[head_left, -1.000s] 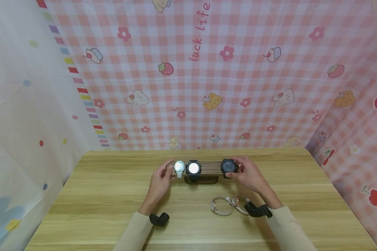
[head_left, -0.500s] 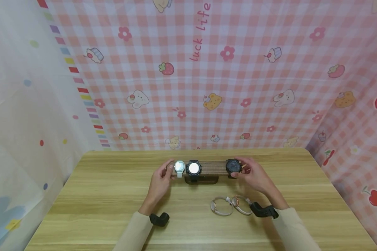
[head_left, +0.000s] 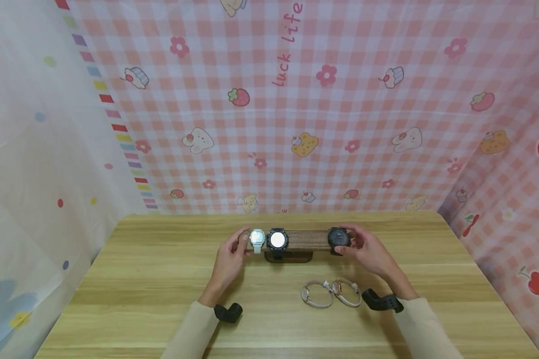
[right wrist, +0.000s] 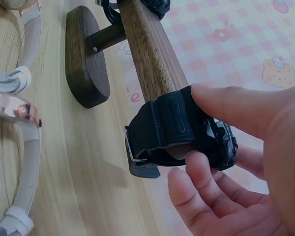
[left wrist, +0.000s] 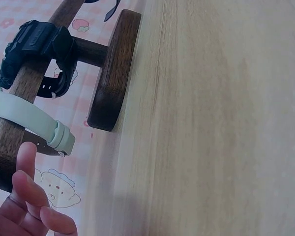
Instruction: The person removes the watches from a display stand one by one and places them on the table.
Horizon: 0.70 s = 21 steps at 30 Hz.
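Note:
A dark wooden watch stand (head_left: 308,240) with a crossbar on a short post and flat base stands near the back of the table. My left hand (head_left: 231,253) holds the bar's left end. Beside those fingers, a pale mint watch (left wrist: 27,112) hangs on the bar, then a black watch (head_left: 277,240) with a bright, glaring face. At the bar's right end my right hand (head_left: 369,251) grips a second black watch (right wrist: 172,128) between thumb and fingers. Its buckled strap loops round the bar's tip, and the fingertips are close to the strap's open end.
Two slim watches with pale straps and rose-gold cases, one on the left (head_left: 316,294) and one on the right (head_left: 347,292), lie touching on the wooden table (head_left: 161,279) in front of the stand. A pink checked cloth (head_left: 269,164) hangs behind.
My right hand has slid the black watch rightward along the bar, from inside it to its right end. The left hand stays on the left end, and the stand has kept its place.

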Motion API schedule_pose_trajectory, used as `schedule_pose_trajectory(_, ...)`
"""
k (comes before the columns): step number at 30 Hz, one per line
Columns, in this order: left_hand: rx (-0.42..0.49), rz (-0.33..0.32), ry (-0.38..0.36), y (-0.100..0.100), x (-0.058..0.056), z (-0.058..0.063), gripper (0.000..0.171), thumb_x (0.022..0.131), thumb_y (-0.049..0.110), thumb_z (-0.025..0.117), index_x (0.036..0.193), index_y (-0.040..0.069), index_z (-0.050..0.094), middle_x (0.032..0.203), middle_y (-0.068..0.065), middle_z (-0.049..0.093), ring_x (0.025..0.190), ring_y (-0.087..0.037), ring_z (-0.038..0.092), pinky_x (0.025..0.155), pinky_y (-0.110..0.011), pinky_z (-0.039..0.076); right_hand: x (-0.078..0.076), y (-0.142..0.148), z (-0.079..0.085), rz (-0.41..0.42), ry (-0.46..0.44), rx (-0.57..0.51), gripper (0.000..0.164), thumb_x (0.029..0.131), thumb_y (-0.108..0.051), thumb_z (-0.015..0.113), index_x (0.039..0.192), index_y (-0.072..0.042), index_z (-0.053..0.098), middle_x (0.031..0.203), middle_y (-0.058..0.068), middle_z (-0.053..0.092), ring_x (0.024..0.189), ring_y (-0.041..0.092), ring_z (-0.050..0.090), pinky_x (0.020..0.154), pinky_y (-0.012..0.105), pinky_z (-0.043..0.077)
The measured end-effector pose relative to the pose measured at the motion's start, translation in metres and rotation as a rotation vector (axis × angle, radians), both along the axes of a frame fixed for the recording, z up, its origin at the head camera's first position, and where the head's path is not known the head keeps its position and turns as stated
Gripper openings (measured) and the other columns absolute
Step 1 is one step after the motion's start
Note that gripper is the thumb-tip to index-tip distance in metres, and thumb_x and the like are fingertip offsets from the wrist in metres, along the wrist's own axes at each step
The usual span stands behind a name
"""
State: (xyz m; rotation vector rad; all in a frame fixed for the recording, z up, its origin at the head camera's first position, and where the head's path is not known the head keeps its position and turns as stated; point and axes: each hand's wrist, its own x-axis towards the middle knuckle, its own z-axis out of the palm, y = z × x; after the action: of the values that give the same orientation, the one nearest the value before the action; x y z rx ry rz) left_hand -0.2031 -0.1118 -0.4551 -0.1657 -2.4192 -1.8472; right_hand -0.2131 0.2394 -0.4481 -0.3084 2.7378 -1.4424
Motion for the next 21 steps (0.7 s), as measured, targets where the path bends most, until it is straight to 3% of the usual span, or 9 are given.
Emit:
schedule_pose_trajectory(4, 0.004, 0.002, -0.005, 0.0, -0.004, -0.005, 0.034, 0.105, 0.011, 0.049, 0.137, 0.005, 0.057, 0.092, -0.019, 0.067, 0.085, -0.044, 0.065, 0.062, -0.024, 0.051, 0.0, 0.002, -0.001, -0.001, -0.008, -0.046, 0.063, 0.085, -0.015, 0.079, 0.14, -0.003, 0.05, 0.1, 0.015, 0.062, 0.077, 0.02, 0.057, 0.064, 0.027, 0.049)
schedule_pose_trajectory(12, 0.022, 0.024, 0.006, -0.003, -0.021, -0.037, 0.034, 0.105, 0.018, 0.051, 0.138, 0.012, 0.058, 0.093, -0.012, 0.067, 0.082, -0.037, 0.067, 0.065, -0.035, 0.055, 0.003, 0.005, -0.001, -0.014, 0.032, -0.056, 0.061, 0.082, -0.01, 0.08, 0.136, -0.002, 0.052, 0.089, 0.01, 0.058, 0.069, 0.014, 0.049, 0.057, 0.023, 0.043)
schedule_pose_trajectory(21, 0.005, 0.025, 0.025, -0.004, -0.022, -0.042, 0.033, 0.105, 0.022, 0.052, 0.137, 0.019, 0.06, 0.091, -0.01, 0.066, 0.079, -0.029, 0.067, 0.063, -0.026, 0.053, 0.013, 0.01, 0.009, -0.048, 0.06, 0.053, 0.061, 0.083, -0.015, 0.081, 0.136, -0.005, 0.053, 0.08, 0.005, 0.049, 0.066, 0.014, 0.044, 0.054, 0.024, 0.037)
